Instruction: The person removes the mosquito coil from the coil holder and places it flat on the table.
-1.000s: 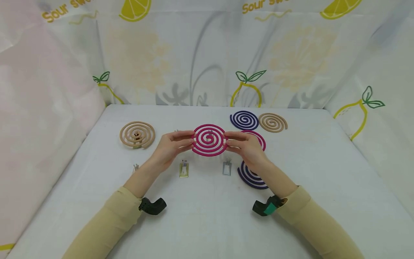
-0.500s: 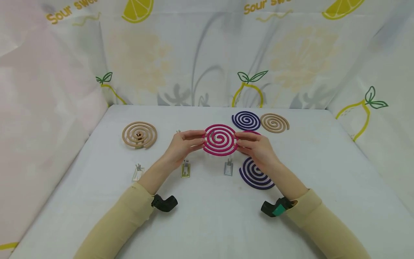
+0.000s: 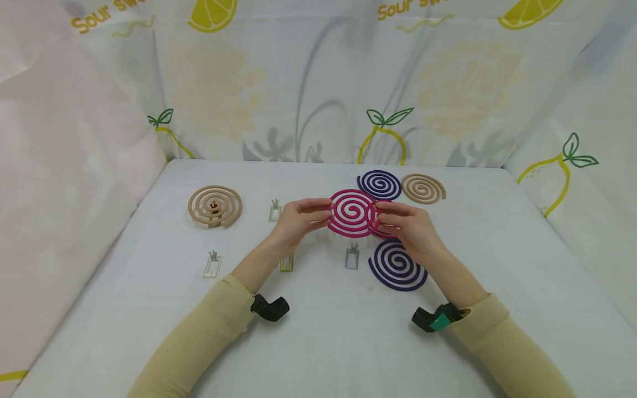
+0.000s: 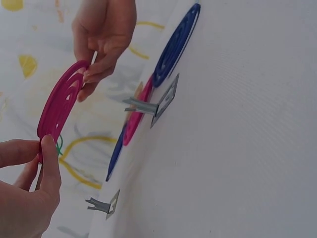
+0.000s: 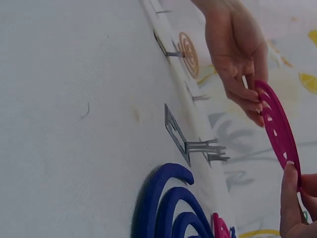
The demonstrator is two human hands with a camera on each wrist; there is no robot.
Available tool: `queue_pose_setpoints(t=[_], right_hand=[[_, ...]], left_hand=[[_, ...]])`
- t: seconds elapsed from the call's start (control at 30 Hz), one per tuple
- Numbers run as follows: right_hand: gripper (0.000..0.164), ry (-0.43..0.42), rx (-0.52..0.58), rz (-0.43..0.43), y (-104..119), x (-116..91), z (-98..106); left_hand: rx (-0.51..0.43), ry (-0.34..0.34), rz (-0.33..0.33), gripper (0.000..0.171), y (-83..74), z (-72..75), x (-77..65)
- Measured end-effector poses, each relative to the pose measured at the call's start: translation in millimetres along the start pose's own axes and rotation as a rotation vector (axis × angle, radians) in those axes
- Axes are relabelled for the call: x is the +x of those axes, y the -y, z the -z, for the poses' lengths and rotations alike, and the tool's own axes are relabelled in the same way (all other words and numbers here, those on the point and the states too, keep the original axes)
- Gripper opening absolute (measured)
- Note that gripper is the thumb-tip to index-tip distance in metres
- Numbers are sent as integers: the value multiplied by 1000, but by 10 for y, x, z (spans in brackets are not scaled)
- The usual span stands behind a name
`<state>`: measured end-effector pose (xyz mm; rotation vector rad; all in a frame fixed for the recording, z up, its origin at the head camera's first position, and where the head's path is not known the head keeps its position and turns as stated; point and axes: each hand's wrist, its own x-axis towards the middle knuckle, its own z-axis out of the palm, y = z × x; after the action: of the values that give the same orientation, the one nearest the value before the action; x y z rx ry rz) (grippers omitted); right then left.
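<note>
A pink mosquito coil point(image 3: 352, 213) is held up above the table between both hands. My left hand point(image 3: 297, 222) pinches its left edge and my right hand point(image 3: 412, 228) its right edge. In both wrist views the held coil point(image 4: 62, 101) is tilted, with thumb and fingers on opposite rims. Behind it lies another pink coil point(image 3: 388, 234), partly hidden by the right hand and the held coil. A dark blue coil point(image 3: 398, 264) lies just below the right hand. Closest below the held coil stands a small metal coil stand point(image 3: 352, 257) with upright prongs.
Farther back lie a second dark blue coil point(image 3: 379, 185) and a tan coil point(image 3: 423, 188). At the left, a tan coil point(image 3: 215, 207) sits on a stand. More metal stands point(image 3: 213, 265) are spread over the white table point(image 3: 318, 337), one gold-coloured stand point(image 3: 286, 263) partly behind the left forearm.
Both hands have moved right with the pink coil, which now overlaps the pink coil on the table. The stands at the left have come into fuller view.
</note>
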<state>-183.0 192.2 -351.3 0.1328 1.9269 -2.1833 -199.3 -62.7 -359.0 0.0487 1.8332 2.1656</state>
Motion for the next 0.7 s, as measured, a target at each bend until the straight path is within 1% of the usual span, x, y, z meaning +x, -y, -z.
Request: queue_pose_setpoints(t=[0.2,0.43,0.63,0.7], right_hand=[[40,-18,0,12,17,-21,93],[34,-24,8,30,38,-43,186],[40,-41,-2,28,48,-73,274],[39,-49,-6,27,48,-81,305]], left_hand=[[-6,5,16,35,24,-102,51],[-23,12,14,35,53,-216,96],[-24,8,13,35,69,-314,143],[-22,4,14,34,78,-352,163]])
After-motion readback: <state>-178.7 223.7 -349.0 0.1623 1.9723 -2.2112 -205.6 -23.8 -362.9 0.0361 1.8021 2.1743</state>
